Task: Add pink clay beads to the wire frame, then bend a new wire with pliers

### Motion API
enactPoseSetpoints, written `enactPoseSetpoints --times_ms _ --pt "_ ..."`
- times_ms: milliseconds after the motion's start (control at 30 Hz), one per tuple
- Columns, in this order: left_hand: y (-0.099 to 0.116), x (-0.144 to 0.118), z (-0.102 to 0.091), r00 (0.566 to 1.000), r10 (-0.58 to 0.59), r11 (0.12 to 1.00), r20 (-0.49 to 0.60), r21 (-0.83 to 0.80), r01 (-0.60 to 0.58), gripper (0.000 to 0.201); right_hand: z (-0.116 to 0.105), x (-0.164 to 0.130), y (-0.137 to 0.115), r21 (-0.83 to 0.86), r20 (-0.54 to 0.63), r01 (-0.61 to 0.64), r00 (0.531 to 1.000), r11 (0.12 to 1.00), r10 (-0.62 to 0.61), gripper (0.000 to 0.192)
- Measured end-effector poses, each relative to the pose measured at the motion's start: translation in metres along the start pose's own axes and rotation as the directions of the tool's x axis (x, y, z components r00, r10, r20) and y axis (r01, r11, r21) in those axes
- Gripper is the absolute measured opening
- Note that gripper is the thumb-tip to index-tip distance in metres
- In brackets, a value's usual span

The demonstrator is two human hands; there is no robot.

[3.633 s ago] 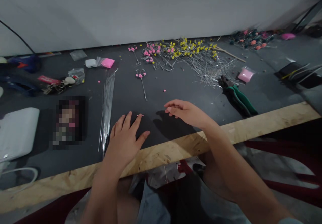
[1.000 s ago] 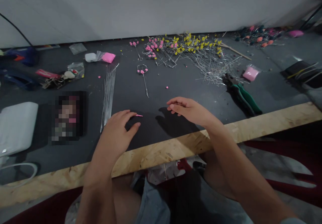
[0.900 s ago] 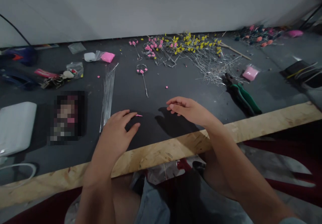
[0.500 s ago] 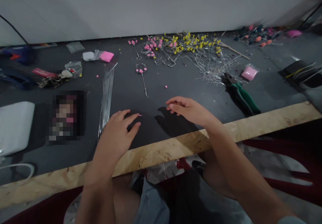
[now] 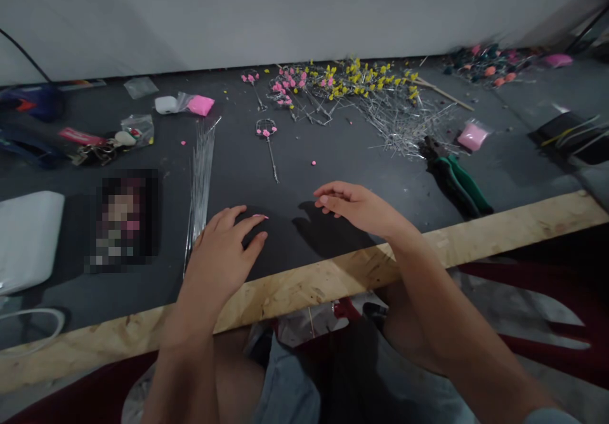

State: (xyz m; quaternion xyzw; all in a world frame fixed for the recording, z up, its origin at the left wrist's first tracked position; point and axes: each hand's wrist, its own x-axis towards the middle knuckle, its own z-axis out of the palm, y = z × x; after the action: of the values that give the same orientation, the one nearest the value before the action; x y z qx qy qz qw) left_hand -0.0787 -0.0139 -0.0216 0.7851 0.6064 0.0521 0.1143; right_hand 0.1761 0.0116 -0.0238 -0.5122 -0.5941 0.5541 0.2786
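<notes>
My left hand (image 5: 222, 254) lies palm down on the dark table top (image 5: 333, 157), fingers spread, the index fingertip touching a tiny pink piece (image 5: 262, 216). My right hand (image 5: 358, 208) hovers a little to the right, fingers loosely curled, holding nothing that I can see. A bundle of thin silver wires (image 5: 200, 183) lies just left of my left hand. Beyond both hands rests a wire stem with pink buds (image 5: 268, 137). A small pink bead (image 5: 313, 163) sits alone on the table above my right hand.
A pile of wire stems with pink and yellow buds (image 5: 352, 91) lies at the back. Green-handled pliers (image 5: 457, 183) lie at the right, near a pink bag (image 5: 471, 136). A white pad (image 5: 28, 237) sits far left. The wooden table edge (image 5: 476, 240) runs in front.
My left hand drew back from a flat, stretched reach and curled somewhat, then spread its fingers again toward the pink piece. My right hand barely moved.
</notes>
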Motion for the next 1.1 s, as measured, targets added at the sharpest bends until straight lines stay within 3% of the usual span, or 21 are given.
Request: enactPoseSetpoints --times_ms 567,1100 --pt "0.0069 -0.0054 0.0037 0.999 0.0 0.999 0.046 0.05 -0.003 0.044 0.0003 0.0003 -0.0025 0.001 -0.009 -0.015 1.0 1.0 0.015 0.027" --pt "0.0098 -0.0056 0.0061 0.998 0.006 0.994 0.061 0.107 -0.012 0.04 0.0009 0.0008 0.0 0.007 -0.018 0.001 1.0 1.0 -0.001 0.028"
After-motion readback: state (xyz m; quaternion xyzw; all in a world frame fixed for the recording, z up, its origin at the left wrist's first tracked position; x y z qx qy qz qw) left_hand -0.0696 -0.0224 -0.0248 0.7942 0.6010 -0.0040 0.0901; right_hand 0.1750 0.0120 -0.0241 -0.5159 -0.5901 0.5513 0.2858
